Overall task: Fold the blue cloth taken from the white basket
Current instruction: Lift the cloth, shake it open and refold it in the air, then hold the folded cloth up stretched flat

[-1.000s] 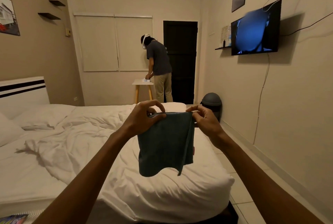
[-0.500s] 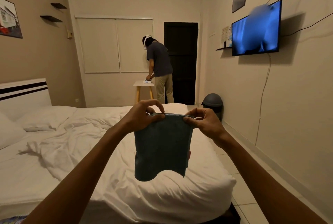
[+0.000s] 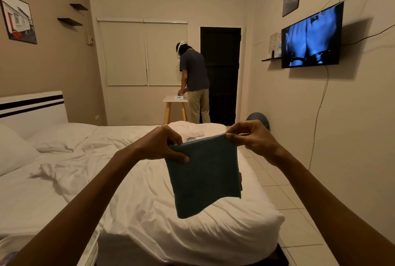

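Note:
The blue cloth (image 3: 205, 176) hangs folded in the air above the foot of the bed, its top edge stretched between both hands. My left hand (image 3: 164, 146) pinches the top left corner, thumb lying on the front of the cloth. My right hand (image 3: 252, 137) pinches the top right corner. The cloth's lower edge hangs slanted, lower on the left. A corner of the white basket (image 3: 89, 250) shows at the bottom left, partly behind my left arm.
The bed (image 3: 128, 191) with rumpled white sheets fills the left and middle. Tiled floor (image 3: 299, 223) runs along the right wall under a television (image 3: 311, 36). A person (image 3: 194, 81) stands at a small table (image 3: 175, 103) by the dark door. A round bin (image 3: 258, 118) sits behind my right hand.
Both hands have lifted the cloth slightly and spread apart, pulling its top edge taut. My left thumb has slid down onto the cloth's front.

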Tool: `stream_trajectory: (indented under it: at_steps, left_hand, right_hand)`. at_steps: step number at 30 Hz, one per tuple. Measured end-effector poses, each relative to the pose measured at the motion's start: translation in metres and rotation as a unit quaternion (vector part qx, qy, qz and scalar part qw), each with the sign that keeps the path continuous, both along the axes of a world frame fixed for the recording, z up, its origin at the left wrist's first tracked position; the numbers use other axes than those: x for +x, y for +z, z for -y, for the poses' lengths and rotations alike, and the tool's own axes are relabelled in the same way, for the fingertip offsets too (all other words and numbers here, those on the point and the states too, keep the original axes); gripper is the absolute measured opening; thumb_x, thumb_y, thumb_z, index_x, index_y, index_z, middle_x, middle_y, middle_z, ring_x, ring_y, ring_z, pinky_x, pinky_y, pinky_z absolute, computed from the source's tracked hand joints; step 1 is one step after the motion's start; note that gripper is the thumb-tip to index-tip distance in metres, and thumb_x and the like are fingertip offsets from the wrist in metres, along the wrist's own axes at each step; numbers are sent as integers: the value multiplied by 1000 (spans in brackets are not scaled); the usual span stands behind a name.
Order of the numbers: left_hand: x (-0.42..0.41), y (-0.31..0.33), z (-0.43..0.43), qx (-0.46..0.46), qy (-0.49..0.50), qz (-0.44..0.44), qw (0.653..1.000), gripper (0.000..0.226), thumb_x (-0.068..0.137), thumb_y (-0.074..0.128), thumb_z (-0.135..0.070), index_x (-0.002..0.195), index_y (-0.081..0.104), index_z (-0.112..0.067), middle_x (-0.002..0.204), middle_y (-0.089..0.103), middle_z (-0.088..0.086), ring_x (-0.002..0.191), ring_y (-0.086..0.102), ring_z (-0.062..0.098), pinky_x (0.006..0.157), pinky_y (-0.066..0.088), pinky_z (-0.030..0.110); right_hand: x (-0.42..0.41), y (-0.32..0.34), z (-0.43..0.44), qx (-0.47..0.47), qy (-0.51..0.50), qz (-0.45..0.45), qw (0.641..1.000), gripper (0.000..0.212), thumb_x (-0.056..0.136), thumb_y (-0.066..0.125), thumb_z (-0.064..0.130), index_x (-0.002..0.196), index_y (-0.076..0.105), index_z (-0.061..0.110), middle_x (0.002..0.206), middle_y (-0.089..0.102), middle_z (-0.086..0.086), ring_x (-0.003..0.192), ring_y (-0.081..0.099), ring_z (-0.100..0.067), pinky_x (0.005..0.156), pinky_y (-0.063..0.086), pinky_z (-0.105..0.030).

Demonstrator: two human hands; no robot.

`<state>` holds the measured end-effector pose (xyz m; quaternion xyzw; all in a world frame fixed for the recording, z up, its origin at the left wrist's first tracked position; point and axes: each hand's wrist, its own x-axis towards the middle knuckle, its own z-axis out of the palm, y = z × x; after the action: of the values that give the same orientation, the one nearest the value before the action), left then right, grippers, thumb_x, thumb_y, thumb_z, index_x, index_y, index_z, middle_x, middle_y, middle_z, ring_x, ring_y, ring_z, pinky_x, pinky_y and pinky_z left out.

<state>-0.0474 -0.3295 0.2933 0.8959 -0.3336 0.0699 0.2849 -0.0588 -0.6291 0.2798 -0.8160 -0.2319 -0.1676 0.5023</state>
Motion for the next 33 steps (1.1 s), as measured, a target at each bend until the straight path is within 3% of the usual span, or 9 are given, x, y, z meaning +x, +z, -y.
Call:
stream_trajectory:
  at_steps: [4, 8, 11, 14, 19, 26, 30, 33]
  left_hand:
    - [-1, -2, -13, 2, 10, -22, 1000, 21, 62, 76, -47, 72, 71, -29, 62, 68, -18, 57, 64, 9, 50, 51, 17]
    - [2, 3, -19, -10, 14, -3, 1000, 13, 72, 80, -35, 75, 74, -24, 74, 74, 0, 68, 70, 19, 60, 59, 22]
    - [3, 7, -18, -37, 11, 15, 999, 11, 72, 79, -36, 75, 73, -27, 79, 74, -1, 76, 71, 14, 69, 61, 22]
    - [6, 8, -16, -67, 26, 27, 997, 10, 77, 80, -22, 81, 71, -21, 84, 73, -2, 76, 71, 12, 71, 61, 22]
    - [12, -1, -12, -123, 45, 40, 991, 18, 78, 79, -12, 83, 68, -25, 72, 73, -18, 73, 73, 3, 62, 57, 15]
    - [19, -5, -11, -167, 59, 58, 983, 32, 79, 79, -10, 106, 66, -20, 84, 73, -10, 74, 72, -1, 67, 56, 11]
    - [21, -12, -11, -168, 74, 27, 983, 18, 78, 79, -11, 93, 72, -20, 83, 73, -9, 78, 74, 7, 64, 59, 17]
    - [23, -21, -16, -178, 72, 35, 981, 15, 79, 79, -12, 93, 73, -17, 84, 74, -5, 78, 73, 8, 61, 59, 19]
  right_hand:
    - [2, -1, 9, -16, -8, -6, 1000, 9, 87, 71, 20, 95, 73, 18, 101, 74, -11, 96, 72, -25, 79, 62, -31]
    - [5, -2, 17, -55, -8, -6, 998, 11, 87, 72, 19, 97, 73, 14, 98, 74, -11, 93, 73, -24, 81, 63, -34]
    - [5, 0, 20, -56, -11, 9, 998, 21, 87, 72, 17, 106, 72, 9, 99, 74, -8, 91, 73, -20, 74, 62, -26]
    - [3, 3, 21, -38, -26, 1, 999, 30, 88, 72, 20, 116, 70, 11, 101, 74, -5, 92, 73, -16, 69, 60, -20]
    - [5, -1, 23, -35, -48, 12, 998, 21, 86, 73, 18, 104, 75, 8, 97, 75, -7, 91, 73, -20, 73, 62, -24]
    - [6, -6, 21, -42, -65, 27, 997, 19, 87, 73, 15, 103, 74, 5, 93, 72, -5, 86, 71, -18, 69, 61, -21]
    - [7, -10, 20, -56, -74, 34, 995, 20, 87, 73, 18, 103, 74, 6, 94, 73, -5, 86, 72, -18, 68, 61, -21]
    - [9, -15, 16, -62, -80, 48, 994, 21, 87, 74, 19, 103, 75, 6, 95, 74, -7, 87, 72, -18, 67, 61, -22]
